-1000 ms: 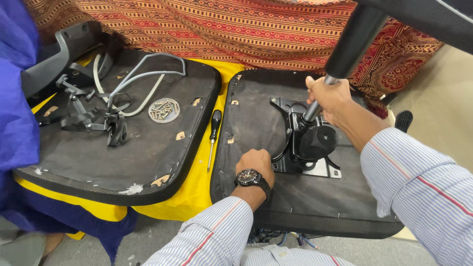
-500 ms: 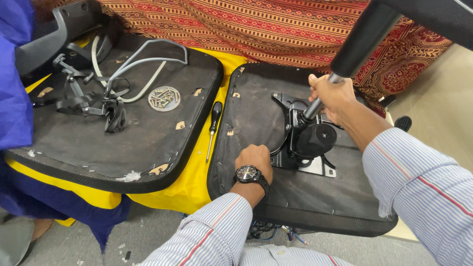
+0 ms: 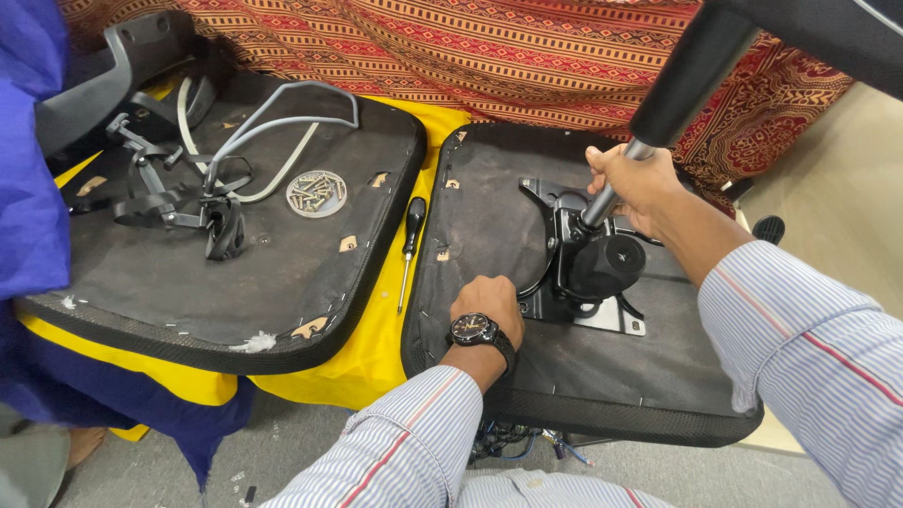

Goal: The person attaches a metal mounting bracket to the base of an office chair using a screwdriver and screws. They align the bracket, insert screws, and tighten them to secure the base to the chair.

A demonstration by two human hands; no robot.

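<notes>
head view | right hand [image 3: 638, 181] is gripping gas cylinder [image 3: 611, 188] fully closed, in mechanism [image 3: 588, 263] on seat [image 3: 489, 216] | left hand [image 3: 487, 299] is pressing seat, fisted, empty | keeping cylinder straight, seat pinned.

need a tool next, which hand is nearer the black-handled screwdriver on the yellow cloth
Left. The left hand rests on the seat base just right of the black-handled screwdriver; the right hand grips the metal column farther right.

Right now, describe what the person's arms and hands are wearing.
Both arms wear long shirt sleeves in pale blue-white pinstripe with thin red lines. The left hand is bare, with a black wristwatch with a dark dial at its wrist. The right hand is bare.
</notes>
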